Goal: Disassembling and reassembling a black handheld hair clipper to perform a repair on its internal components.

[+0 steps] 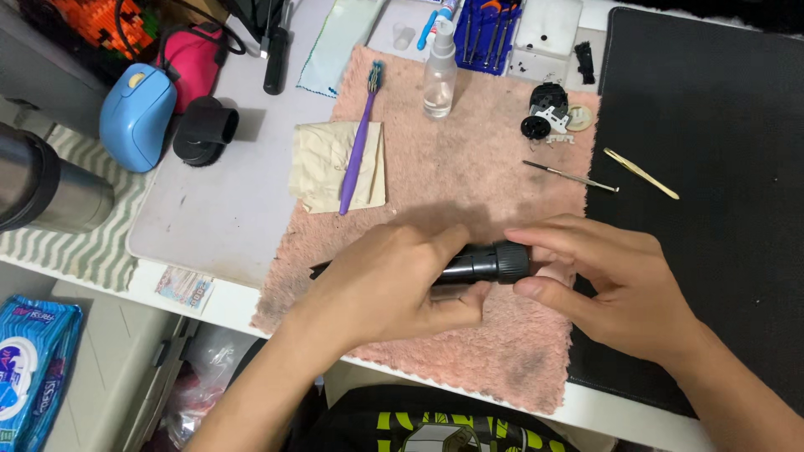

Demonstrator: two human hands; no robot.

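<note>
Both hands sit closest to the camera, working one black cylindrical tool (477, 264) over the pink towel (469, 176). Left hand (394, 285) wraps the barrel, fingers closed round it, so most of the body is hidden; only a thin black tip pokes out past the wrist side. Right hand (603, 280) takes the ribbed end cap, thumb under and fingers over, pinched on it. Reads as one hand bracing while the other grips the knurled part, likely for twisting, though no rotation can be judged from a single view.

Tool lies roughly level, just above the towel's near half. Towel looks like a soft catch surface: smudged grey in places, small parts resting on it rather than on bare worktop (209, 209).

Relative to the towel:
- far right corner: small black disassembled parts (544, 109) with a round pale piece beside them
- right of centre: thin metal pick (571, 177)
- far edge, centre: clear spray bottle (439, 71), upright
- left edge: purple toothbrush (360, 142) lying across a folded cream cloth (335, 167), half on, half off the towel
- off the right edge: yellow tweezers (641, 173) on a black mat (712, 167)
- off to the left: blue mouse (136, 113), steel tumbler (42, 184)
- beyond the far edge: blue case of small screwdrivers (487, 25)

Everything small stays within arm's reach of the towel.
</note>
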